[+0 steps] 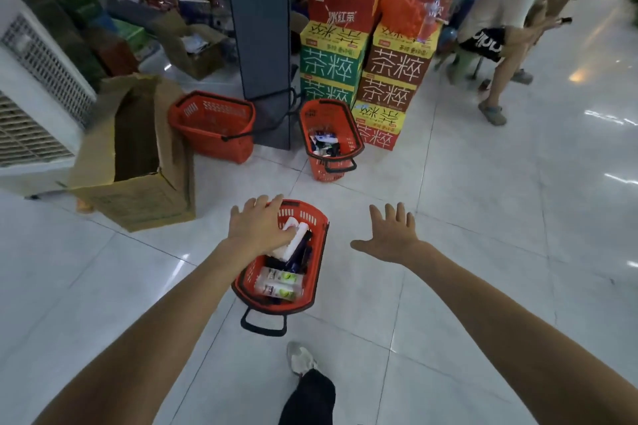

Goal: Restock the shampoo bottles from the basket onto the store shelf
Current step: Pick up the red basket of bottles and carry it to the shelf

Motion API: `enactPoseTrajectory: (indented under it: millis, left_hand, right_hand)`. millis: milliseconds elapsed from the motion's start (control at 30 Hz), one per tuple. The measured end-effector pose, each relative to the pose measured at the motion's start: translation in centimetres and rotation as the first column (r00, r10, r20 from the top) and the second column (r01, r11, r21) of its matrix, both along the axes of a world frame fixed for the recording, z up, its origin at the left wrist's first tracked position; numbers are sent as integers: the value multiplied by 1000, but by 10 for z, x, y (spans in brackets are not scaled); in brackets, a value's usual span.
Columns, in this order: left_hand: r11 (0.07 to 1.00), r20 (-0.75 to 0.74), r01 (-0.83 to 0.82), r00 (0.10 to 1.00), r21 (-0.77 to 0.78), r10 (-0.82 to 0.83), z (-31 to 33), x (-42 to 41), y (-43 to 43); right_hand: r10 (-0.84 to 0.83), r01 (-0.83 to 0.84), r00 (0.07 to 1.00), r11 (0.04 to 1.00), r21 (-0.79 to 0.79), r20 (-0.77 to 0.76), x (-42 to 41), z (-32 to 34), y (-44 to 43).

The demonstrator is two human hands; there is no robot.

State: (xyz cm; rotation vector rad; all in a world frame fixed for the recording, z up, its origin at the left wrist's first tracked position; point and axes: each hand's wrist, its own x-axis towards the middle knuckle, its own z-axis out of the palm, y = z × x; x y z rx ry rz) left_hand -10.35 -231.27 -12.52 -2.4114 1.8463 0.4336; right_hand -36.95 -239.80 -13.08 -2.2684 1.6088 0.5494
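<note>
Cardboard box (138, 162): open, standing on the floor (483, 252) just beside a white cooler (31, 97).
Pillar (262, 28): dark, upright between two red baskets.
Drink cartons (379, 55): stacked right of the pillar, red ones on top.
Seated person (497, 21): on a green stool (466, 59), far right.
Shoe (300, 357): light-coloured, near the bottom edge.

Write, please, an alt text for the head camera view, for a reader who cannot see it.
A person's left hand reaches into a red basket of bottles on a white tiled floor, while the right hand hovers open beside it. Beyond stand two more red baskets, an open cardboard box and stacked drink cartons.
</note>
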Motion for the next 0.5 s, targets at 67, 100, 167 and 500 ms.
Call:
enactPoseTrajectory:
  millis: [67, 100, 167, 500]
  left_hand:
    - [999, -22, -32, 999, 28, 33, -3, 11, -15]
    - [996, -45, -87, 995, 24, 89, -7, 29, -29]
    - [986, -76, -165, 983, 14, 166, -6, 51, -49]
    - [901, -118, -425, 893, 93, 433, -31, 107, -74]
  right_hand:
    - [18, -19, 1000, 1000, -20, -16, 11, 3, -27]
    - [55, -55, 998, 998, -38, -6, 29, 3, -50]
    - [77, -76, 997, 996, -52, 3, 51, 5, -78]
    - [394, -392, 919, 918, 60, -26, 136, -30, -168]
